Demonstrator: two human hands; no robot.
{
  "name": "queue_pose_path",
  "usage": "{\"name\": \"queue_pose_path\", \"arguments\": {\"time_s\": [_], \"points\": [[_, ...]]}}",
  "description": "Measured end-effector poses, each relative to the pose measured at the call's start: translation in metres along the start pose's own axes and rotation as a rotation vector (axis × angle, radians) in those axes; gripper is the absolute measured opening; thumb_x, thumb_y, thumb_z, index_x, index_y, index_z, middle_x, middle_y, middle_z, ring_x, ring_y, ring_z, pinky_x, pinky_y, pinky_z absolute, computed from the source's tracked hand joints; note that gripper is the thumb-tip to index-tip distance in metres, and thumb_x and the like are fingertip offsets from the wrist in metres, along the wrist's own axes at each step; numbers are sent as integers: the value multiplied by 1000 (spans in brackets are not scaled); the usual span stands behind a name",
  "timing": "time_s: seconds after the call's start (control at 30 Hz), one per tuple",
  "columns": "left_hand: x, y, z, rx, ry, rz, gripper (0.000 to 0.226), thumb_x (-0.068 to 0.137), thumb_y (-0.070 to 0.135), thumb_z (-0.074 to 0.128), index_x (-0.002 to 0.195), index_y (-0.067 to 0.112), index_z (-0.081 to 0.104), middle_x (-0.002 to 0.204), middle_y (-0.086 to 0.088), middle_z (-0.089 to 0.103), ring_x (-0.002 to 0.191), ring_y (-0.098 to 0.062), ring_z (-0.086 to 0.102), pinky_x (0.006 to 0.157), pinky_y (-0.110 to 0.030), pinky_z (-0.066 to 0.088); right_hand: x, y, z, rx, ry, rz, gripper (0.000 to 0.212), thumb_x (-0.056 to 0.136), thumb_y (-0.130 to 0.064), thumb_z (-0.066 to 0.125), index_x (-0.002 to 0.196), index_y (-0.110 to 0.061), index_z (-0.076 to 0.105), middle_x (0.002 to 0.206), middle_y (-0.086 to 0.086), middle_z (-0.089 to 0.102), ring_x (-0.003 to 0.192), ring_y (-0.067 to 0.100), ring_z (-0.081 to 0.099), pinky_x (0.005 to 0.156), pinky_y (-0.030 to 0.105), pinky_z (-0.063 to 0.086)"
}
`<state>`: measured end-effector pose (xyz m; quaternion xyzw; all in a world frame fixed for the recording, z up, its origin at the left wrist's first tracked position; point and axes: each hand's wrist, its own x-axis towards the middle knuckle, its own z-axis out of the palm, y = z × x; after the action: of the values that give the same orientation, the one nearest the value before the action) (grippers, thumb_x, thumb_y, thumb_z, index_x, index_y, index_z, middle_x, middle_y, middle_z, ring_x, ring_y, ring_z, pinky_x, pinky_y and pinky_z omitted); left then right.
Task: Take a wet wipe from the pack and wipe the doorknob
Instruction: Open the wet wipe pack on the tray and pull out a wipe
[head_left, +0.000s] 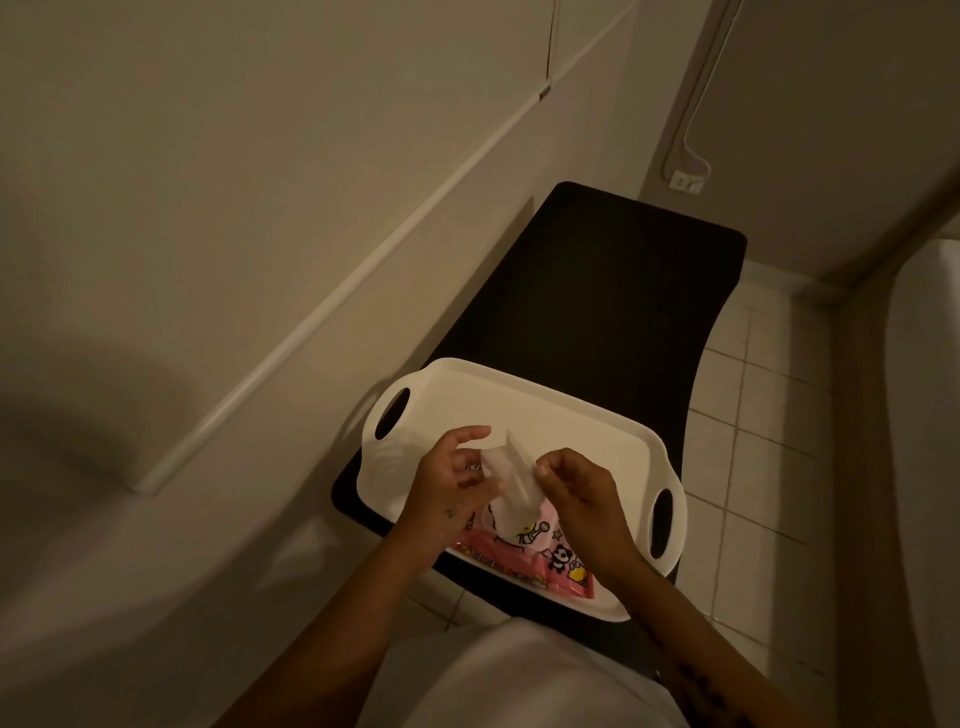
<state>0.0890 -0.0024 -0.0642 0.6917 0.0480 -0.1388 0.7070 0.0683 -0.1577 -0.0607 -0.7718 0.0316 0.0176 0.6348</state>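
Note:
A pink wet wipe pack with cartoon prints lies on a white tray with two handle cutouts. A white wet wipe stands up out of the pack's top. My left hand pinches the wipe on its left side and my right hand pinches it on its right side, both just above the pack. Both hands cover part of the pack. No doorknob is in view.
The tray rests on a black seat or bench against a beige wall on the left. White floor tiles lie to the right, beside a white rounded object. A wall socket sits far back.

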Motion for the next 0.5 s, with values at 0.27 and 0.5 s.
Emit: {"name": "queue_pose_path", "arguments": {"time_s": [0.27,0.5], "points": [[3,-2,-14,61,94,29,53,72,-7,68,95,39,53,100,-2,61,93,-17,63,79,-30,56,1,-2,-18,183,208,147,22,91,-7,48,71,-13,55,79,7,59,81,31,55,80,46,48],[-2,3,-9,154,60,86,44,82,-8,53,85,34,65,97,-11,67,96,-25,62,85,-36,54,1,-3,-16,185,212,173,20,92,-9,46,75,-14,55,85,7,59,90,43,54,83,51,49]]}}
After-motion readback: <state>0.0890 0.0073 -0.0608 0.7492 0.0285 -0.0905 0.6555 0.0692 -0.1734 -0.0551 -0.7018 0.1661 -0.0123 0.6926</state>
